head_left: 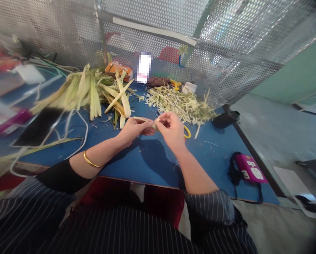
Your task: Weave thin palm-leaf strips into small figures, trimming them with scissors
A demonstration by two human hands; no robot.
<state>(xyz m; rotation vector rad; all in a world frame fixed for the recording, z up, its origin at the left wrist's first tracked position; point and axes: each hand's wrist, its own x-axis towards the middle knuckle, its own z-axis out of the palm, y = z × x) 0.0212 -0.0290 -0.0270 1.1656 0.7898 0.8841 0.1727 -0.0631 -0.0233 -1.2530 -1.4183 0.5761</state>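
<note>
My left hand [136, 129] and my right hand [171, 131] meet over the middle of the blue table. Both are closed in a pinch on a small pale strip of corn husk [154, 125], mostly hidden by the fingers. Beyond my left hand lies a heap of long dried corn husks [94, 93]. Past my right hand spreads a pile of shredded husk pieces [176, 104]. A yellow scissors handle [187, 132] shows just beside my right hand, its other end out of sight.
A perforated metal screen [149, 33] closes off the back. A black cylinder [225, 119] lies at the right edge, and a magenta box [250, 168] with a black cord nearer me. On the left are a dark phone [38, 127], white cables and an orange packet [118, 70] behind the husks.
</note>
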